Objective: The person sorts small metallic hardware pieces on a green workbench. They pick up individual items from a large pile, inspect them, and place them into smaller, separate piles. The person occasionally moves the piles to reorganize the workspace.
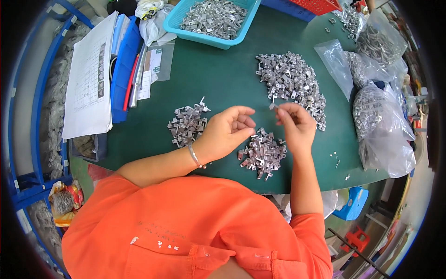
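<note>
Pinching a metal bracket (273,107) with right hand (299,127), grip closed; left hand (224,133) parted, empty

Looks like a small-parts workshop to me: there's a green counter (209,76) with loose heaps of small metal parts (290,79) on it, plus a turquoise basket (225,43) full of more. Clear plastic bags (386,151) of metal pieces crowd the right side, and a blue rack (36,116) on the left is packed with plastic-wrapped stuff.

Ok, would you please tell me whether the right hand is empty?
No, the right hand holds a small metal piece near the largest pile.
</note>
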`<state>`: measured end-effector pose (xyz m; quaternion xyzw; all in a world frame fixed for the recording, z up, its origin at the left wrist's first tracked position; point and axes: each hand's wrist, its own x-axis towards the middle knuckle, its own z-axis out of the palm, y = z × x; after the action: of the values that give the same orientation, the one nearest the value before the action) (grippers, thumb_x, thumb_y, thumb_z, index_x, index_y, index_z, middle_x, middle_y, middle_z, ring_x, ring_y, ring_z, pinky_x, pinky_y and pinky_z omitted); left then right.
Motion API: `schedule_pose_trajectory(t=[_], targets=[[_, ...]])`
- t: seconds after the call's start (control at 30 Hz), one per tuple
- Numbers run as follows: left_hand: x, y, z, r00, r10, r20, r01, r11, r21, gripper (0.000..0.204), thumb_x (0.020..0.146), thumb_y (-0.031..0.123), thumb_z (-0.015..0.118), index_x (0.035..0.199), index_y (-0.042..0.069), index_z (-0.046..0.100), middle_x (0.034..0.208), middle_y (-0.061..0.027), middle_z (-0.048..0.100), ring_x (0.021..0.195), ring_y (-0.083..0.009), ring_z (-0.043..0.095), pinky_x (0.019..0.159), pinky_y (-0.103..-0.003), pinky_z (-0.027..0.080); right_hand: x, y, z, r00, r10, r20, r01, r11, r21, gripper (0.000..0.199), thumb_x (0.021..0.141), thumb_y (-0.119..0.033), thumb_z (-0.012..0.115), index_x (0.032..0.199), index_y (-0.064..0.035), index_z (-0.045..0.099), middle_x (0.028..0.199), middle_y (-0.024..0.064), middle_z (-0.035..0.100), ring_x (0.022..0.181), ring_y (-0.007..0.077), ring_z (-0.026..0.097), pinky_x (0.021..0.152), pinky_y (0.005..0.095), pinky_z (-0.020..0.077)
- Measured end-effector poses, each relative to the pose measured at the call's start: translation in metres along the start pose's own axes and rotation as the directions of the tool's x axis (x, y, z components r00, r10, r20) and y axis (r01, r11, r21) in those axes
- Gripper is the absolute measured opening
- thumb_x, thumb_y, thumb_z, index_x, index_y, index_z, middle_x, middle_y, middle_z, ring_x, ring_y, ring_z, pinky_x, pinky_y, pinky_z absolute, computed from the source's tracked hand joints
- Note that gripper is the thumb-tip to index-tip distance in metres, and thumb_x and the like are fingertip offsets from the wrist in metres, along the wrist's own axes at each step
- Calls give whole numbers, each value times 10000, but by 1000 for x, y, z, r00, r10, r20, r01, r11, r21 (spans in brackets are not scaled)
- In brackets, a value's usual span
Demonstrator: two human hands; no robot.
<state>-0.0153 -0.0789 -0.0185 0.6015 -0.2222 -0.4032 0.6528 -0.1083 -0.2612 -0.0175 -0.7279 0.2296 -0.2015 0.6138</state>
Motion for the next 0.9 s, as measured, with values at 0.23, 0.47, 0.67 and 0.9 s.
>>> schedule_pose_trajectory(t=[0.23,0.47,0.67,0.9], targets=[[0,8,8,998,-29,64,40,984,-174,248,904,-4,604,1146,-53,582,1005,-117,666,875,-165,679,776,-270,559,-46,-12,9,984,-163,73,147,970,191,153,813,120,650,947,47,650,950,107,646,782,133,626,694,241,530],[-7,15,8,992,-47,119,66,985,-157,245,887,-18,624,1125,-61,586,1032,-118,659,896,-161,668,810,-267,554,-51,-10,5,922,-380,77,385,921,-62,191,776,122,668,946,34,654,927,130,657,808,169,652,684,251,535],[-7,5,9,992,84,99,-58,968,-242,227,871,-53,629,1094,-49,590,1090,-125,635,987,-170,638,886,-286,532,-51,-12,11,874,-483,59,486,866,-113,195,733,122,706,876,8,637,890,130,672,805,204,659,691,284,543],[-10,7,10,994,16,108,8,976,-218,226,875,-61,617,1097,-50,578,1058,-125,650,983,-175,647,874,-283,537,-57,-9,14,887,-461,-20,460,888,-12,238,735,129,715,894,10,585,885,139,669,803,198,659,693,280,544]])
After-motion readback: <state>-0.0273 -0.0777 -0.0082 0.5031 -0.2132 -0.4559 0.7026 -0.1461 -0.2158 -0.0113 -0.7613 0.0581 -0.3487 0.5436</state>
